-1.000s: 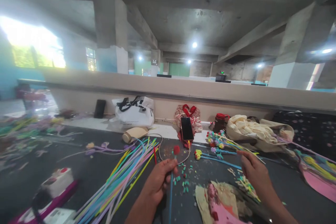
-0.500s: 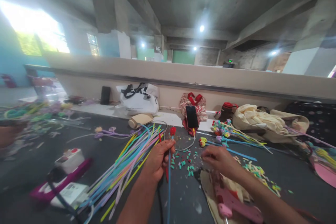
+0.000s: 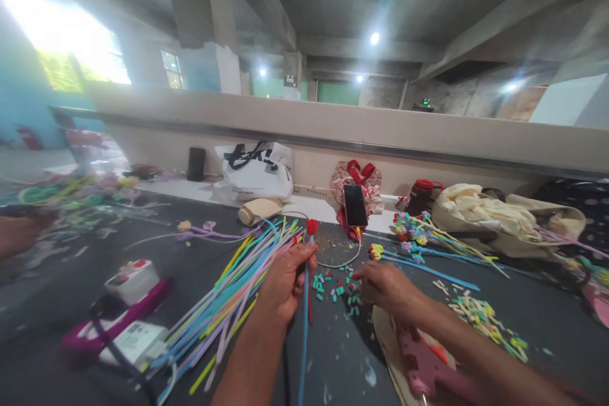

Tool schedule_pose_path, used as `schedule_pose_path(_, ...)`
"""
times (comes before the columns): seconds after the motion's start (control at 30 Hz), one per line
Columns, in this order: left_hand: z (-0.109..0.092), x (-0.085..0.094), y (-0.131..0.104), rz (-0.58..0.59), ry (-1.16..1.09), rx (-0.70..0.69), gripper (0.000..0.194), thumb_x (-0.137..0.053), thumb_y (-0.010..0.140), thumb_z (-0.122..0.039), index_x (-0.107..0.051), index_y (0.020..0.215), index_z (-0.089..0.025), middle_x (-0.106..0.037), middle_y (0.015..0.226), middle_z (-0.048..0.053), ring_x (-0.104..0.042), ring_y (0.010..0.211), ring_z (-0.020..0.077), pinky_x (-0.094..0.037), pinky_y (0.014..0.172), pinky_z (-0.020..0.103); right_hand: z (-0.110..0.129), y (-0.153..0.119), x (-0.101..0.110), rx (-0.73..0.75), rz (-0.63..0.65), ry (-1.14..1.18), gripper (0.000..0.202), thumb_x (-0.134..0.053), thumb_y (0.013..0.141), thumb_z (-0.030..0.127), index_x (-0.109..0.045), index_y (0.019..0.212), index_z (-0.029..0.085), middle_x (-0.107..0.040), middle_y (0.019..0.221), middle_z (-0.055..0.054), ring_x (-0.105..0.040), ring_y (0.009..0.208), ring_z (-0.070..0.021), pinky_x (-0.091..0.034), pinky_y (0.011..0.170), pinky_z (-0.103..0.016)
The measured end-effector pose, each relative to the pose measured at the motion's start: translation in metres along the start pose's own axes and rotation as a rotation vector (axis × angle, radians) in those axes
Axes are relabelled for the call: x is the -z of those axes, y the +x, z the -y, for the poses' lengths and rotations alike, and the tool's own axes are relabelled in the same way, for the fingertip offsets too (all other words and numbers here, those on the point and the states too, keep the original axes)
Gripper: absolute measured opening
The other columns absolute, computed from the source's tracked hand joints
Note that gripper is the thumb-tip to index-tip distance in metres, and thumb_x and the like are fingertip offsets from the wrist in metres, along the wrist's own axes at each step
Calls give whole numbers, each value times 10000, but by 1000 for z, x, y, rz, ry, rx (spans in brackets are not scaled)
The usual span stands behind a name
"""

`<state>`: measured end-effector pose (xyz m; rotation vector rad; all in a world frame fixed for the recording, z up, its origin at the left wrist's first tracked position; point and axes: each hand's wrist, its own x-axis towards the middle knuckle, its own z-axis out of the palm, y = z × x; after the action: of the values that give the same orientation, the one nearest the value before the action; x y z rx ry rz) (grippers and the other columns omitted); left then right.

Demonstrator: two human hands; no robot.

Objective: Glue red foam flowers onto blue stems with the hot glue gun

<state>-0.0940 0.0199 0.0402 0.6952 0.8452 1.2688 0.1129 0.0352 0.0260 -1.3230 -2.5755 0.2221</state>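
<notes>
My left hand is closed around a blue pipe cleaner stem, held upright, with a small red flower head at its top. Behind that hand a thin red strip shows in part; I cannot tell what it is. Bent over the small cut teal and red pieces, my right hand has its fingers curled together, and anything between the fingertips is too small to make out. A pink glue gun lies on a beige cloth under my right forearm.
Colourful pipe cleaners lie in a bundle at left, beside a purple power strip. Finished flower stems and loose cut pieces are at right. A phone leans at the back. Another person's hand shows far left.
My right hand has come down and slightly left to the small cut pieces. The left hand keeps hold of the blue stem. The whole view has shifted slightly.
</notes>
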Motion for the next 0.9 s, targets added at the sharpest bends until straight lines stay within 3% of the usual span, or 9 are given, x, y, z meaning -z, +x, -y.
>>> schedule_pose_path(0.27, 7, 2, -9, 27, 56, 88, 224, -643, 606, -301, -505, 541, -137, -440, 382, -80, -239, 250, -22, -112, 275, 114, 8, -6, 1, 86, 50, -14, 250, -469, 741, 97, -660, 855, 210, -655, 802, -25, -592, 705, -135, -386, 604, -188)
schedule_pose_path(0.57, 23, 22, -7, -17, -45, 51, 227, -627, 624, -323, -489, 579, -148, -417, 402, -92, -229, 269, -18, -121, 281, 116, 33, 30, -22, 37, 84, -125, 259, -446, 776, 164, -663, 888, 251, -699, 832, -38, -628, 756, -172, -376, 586, -206)
schedule_pose_path(0.77, 25, 20, -9, 19, 8, 58, 262, -596, 662, -352, -475, 534, -158, -306, 320, -105, -210, 260, 0, -116, 282, 127, 44, 46, -30, 33, 83, -180, 212, -484, 744, 170, -679, 814, 214, -681, 817, -62, -626, 743, -180, -382, 592, -218)
schedule_pose_path(0.9, 28, 17, -11, 43, 45, 47, 283, -579, 679, -359, -477, 512, -154, -304, 311, -101, -215, 256, 1, -132, 285, 127, 47, 50, -40, 28, 83, -213, 200, -472, 769, 183, -667, 807, 194, -681, 830, -71, -629, 741, -182, -396, 600, -221)
